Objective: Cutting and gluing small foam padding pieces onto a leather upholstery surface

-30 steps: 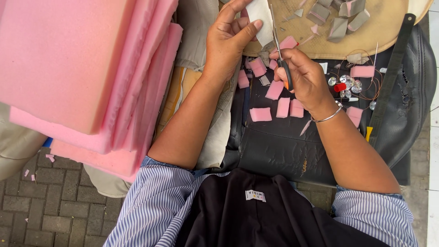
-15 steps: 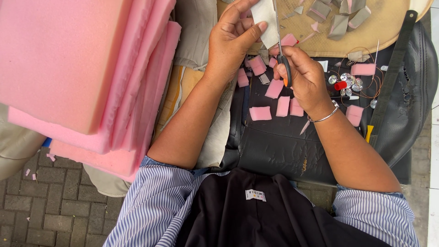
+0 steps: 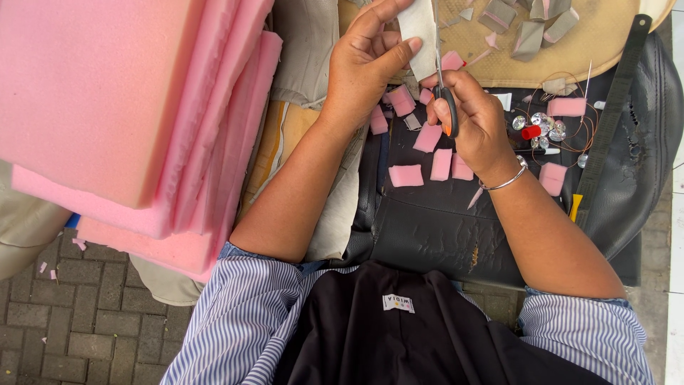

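My left hand (image 3: 367, 60) pinches a pale grey fabric piece (image 3: 419, 32) at the top middle of the head view. My right hand (image 3: 474, 121) grips scissors (image 3: 443, 96) with black and orange handles, blades running up into the fabric piece. Small pink foam squares (image 3: 406, 175) lie scattered on the black leather sheet (image 3: 434, 228) beneath both hands. A thin silver bangle sits on my right wrist.
A stack of thick pink foam slabs (image 3: 121, 107) fills the left. A tan sheet (image 3: 598, 43) with grey cut pieces lies at the top right. Shiny round buttons (image 3: 545, 128), a red cap, thin wire and a dark ruler (image 3: 613, 107) lie right. Paving stones show below.
My hands have stayed in almost the same place; the scissors have worked slightly further up along the fabric piece, and my left fingers have shifted their hold on it.
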